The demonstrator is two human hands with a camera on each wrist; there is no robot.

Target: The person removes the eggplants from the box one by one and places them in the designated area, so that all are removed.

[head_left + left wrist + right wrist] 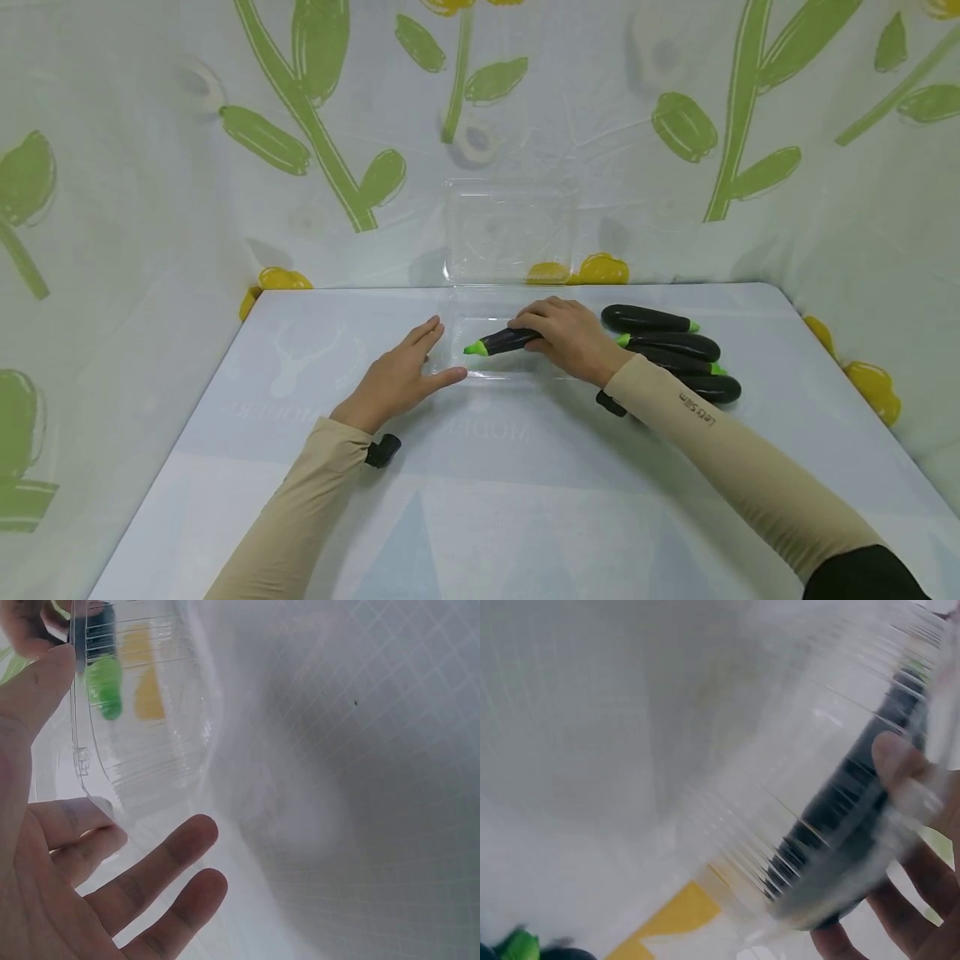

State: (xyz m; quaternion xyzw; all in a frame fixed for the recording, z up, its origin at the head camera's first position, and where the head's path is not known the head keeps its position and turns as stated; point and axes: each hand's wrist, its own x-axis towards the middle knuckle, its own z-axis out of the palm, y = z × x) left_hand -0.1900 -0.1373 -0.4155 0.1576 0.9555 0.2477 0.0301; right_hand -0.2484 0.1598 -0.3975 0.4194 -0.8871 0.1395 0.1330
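A dark eggplant [506, 341] with a green stem end lies in my right hand [567, 340], which grips it from above over the clear plastic box [491, 377]. Its stem end [106, 688] points left, toward my left hand. The right wrist view shows the eggplant's dark body [832, 799] partly behind the ribbed, see-through box wall. My left hand [401, 379] is at the box's left side, thumb and fingers spread, fingertips right at the rim. The box's lid [512, 233] stands raised at the back.
To the right of the box lie several more eggplants [648, 319], close together and partly behind my right forearm. The white table [480, 517] ends at the back against a hanging cloth [570, 125] printed with green leaves and yellow flowers.
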